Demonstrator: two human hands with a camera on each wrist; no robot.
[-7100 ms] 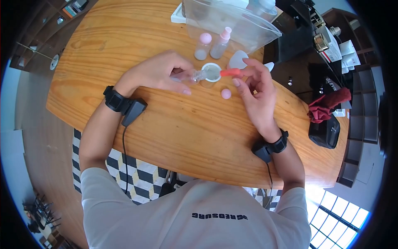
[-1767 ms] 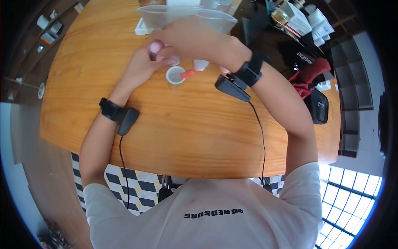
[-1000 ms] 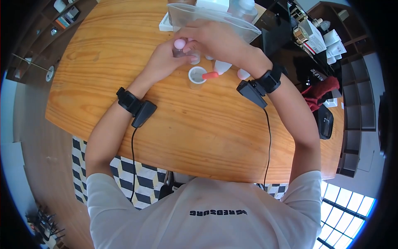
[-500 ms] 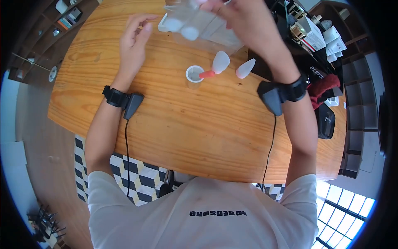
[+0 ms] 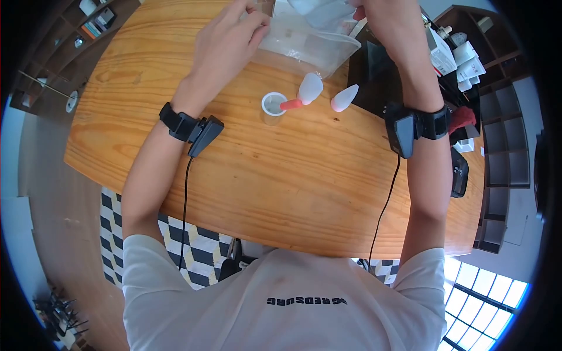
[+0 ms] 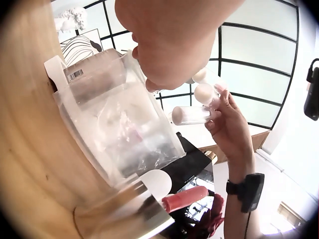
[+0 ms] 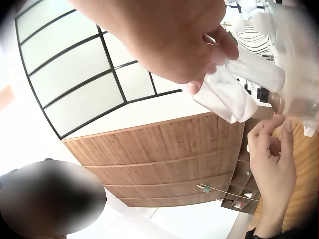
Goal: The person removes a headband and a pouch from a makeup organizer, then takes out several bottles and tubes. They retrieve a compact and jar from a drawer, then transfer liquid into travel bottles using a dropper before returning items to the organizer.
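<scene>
Several clear bottles (image 7: 230, 94) hang bottom-out from my right hand (image 7: 169, 40), which grips them at their pink cap ends. In the head view these bottles (image 5: 322, 13) are over the clear zip bag (image 5: 310, 50), beside my right hand (image 5: 398, 29). My left hand (image 5: 228, 47) is at the bag's left side, its fingers loosely bent and holding nothing visible; whether they touch the bag cannot be told. A white-rimmed clear cup (image 5: 273, 114) stands nearer, with a red-handled tool (image 5: 291, 105) leaning out of it. Two white paddle-shaped pieces (image 5: 311, 89) lie to its right.
A black box (image 5: 374, 76) stands right of the bag, with white tubes (image 5: 467, 61) and boxes beyond it. A dark red cloth (image 5: 462, 119) and a black case (image 5: 459, 172) are at the right edge. Cables run from both wrist cameras.
Since the earliest frame the bottles have left the table and been gathered in my right hand. In the last half second they moved farther away, and my left hand moved right toward the bag.
</scene>
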